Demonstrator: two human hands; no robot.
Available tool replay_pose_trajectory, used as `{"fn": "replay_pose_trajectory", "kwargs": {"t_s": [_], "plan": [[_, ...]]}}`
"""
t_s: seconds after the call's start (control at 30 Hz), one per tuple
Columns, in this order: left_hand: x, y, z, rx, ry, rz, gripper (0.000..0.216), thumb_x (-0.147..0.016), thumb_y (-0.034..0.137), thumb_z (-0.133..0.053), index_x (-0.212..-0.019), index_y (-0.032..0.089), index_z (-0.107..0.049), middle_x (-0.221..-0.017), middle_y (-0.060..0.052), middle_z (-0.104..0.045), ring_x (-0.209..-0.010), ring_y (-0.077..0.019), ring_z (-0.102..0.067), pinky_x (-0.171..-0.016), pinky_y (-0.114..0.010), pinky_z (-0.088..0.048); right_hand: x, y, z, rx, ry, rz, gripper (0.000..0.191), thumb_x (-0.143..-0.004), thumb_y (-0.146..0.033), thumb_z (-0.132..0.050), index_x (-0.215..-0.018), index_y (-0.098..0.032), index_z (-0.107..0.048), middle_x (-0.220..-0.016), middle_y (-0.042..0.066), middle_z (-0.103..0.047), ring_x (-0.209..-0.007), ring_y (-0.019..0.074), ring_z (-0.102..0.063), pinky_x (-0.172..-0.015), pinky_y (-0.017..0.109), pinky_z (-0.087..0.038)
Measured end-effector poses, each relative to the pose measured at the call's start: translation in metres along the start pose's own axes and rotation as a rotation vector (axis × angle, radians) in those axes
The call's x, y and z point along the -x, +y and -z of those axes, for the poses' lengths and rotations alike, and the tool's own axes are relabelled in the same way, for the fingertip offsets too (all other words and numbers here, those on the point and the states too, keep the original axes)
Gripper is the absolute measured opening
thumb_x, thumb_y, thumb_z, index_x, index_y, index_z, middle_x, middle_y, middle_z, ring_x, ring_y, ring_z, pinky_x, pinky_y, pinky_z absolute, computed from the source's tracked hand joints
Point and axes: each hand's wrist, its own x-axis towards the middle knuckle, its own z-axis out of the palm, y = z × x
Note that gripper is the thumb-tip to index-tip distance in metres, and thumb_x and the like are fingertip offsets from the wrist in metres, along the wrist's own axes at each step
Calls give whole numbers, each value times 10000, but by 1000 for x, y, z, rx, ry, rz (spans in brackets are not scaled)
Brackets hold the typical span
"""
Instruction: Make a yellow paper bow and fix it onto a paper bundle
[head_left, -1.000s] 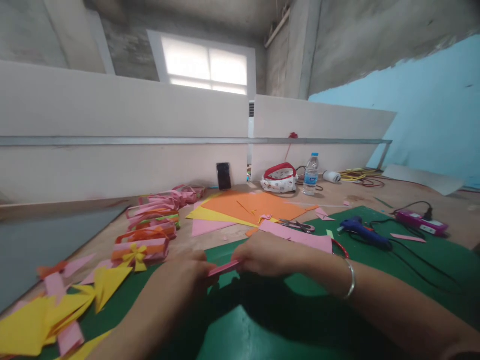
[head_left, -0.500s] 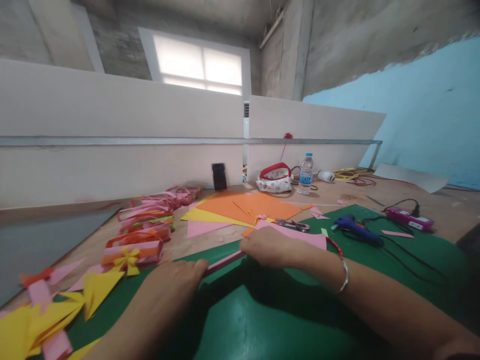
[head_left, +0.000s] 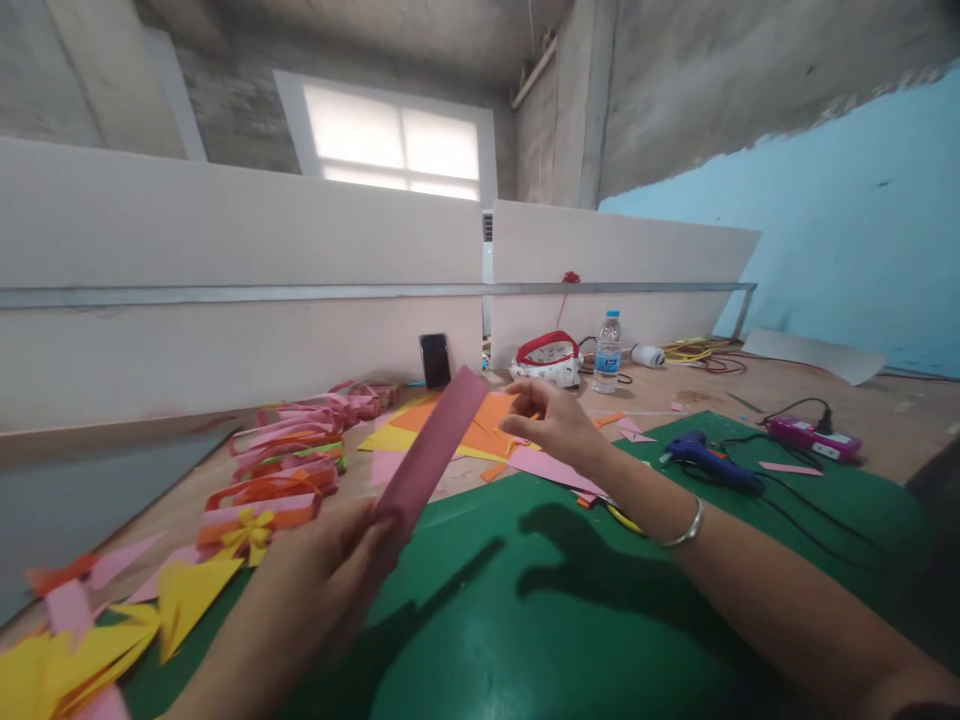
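My left hand point(head_left: 330, 560) is closed on the lower end of a long pink paper strip point(head_left: 435, 445), which it holds raised and tilted above the green cutting mat point(head_left: 570, 620). My right hand point(head_left: 551, 420) is lifted off the mat, apart from the strip, above the orange paper sheets point(head_left: 487, 415). Its fingers are loosely curled with nothing visible in them. A silver bangle point(head_left: 686, 525) circles my right wrist.
Finished pink and orange paper loops point(head_left: 285, 465) and yellow paper pieces point(head_left: 90, 640) lie at the left. A blue glue gun point(head_left: 701, 455), a pink power strip point(head_left: 814, 435), a water bottle point(head_left: 606, 350), a pouch point(head_left: 546, 358) and a phone point(head_left: 435, 360) sit farther back.
The pink strip lay flat on the mat under both hands. Now my left hand has lifted it upright alone, and my right hand has let go and moved back over the orange paper.
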Motion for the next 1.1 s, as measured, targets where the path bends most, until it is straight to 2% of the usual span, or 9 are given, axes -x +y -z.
{"fn": "replay_pose_trajectory", "kwargs": {"t_s": [0.1,0.17,0.27,0.4,0.53,0.77,0.87,0.97,1.1], "plan": [[0,4,-8,111,-74,20,438,-803,575,-404,-712,207,-624,-622,-23,-641,-575,-200,-558,-510,-275,-384,7,-8,-25,-294,-142,-73,359,-839,-412,-543,-1024,-106,-579,-772,41,-593,-607,103,-516,-527,222,-414],[1,7,-15,324,-186,39,407,-771,572,-468,-707,207,-637,-648,-21,-668,-587,-191,-565,-517,-266,-405,13,-14,-43,-452,-218,-110,281,-755,-389,-640,-818,-118,-602,-651,-9,-550,-542,81,-479,-492,203,-396],[3,8,-23,620,-320,100,385,-729,566,-572,-687,192,-652,-662,-19,-687,-604,-176,-571,-552,-258,-424,19,-20,-60,-605,-230,-171,225,-679,-316,-700,-718,-125,-588,-603,-36,-523,-514,65,-448,-473,189,-370],[3,5,-27,677,-362,182,392,-607,540,-731,-710,165,-679,-668,-19,-701,-597,-155,-572,-551,-238,-413,25,-25,-64,-700,-247,-220,169,-621,-231,-728,-707,-116,-638,-608,-20,-585,-518,72,-483,-472,189,-366],[4,2,-28,720,-438,229,411,-592,545,-741,-688,150,-680,-621,-28,-704,-563,-149,-583,-572,-250,-441,23,-27,-60,-751,-230,-242,176,-599,-237,-755,-608,-109,-634,-490,-19,-569,-434,71,-456,-416,196,-317],[9,-1,-26,725,-488,308,396,-521,499,-801,-608,168,-603,-543,-17,-705,-472,-142,-599,-476,-221,-397,-13,9,-6,-889,131,-207,405,-617,-488,-764,-587,-152,-540,-430,-81,-453,-394,32,-357,-396,178,-239],[8,1,-30,732,-410,333,391,-523,516,-787,-620,177,-618,-588,-35,-726,-507,-154,-615,-500,-235,-422,-14,17,3,-914,225,-202,420,-667,-554,-711,-711,-162,-565,-488,-90,-468,-427,31,-379,-415,165,-266],[5,5,-34,689,-275,354,407,-541,549,-755,-673,180,-648,-681,-56,-750,-580,-177,-638,-553,-259,-460,0,8,-18,-905,115,-245,429,-677,-544,-717,-765,-143,-595,-603,-31,-586,-495,52,-484,-453,177,-333],[3,11,-30,612,-271,275,439,-539,595,-721,-566,166,-634,-514,-14,-663,-482,-148,-554,-503,-248,-407,17,-13,-56,-900,-109,-264,392,-693,-477,-736,-631,-134,-558,-522,-28,-565,-456,68,-495,-458,198,-339]]}}
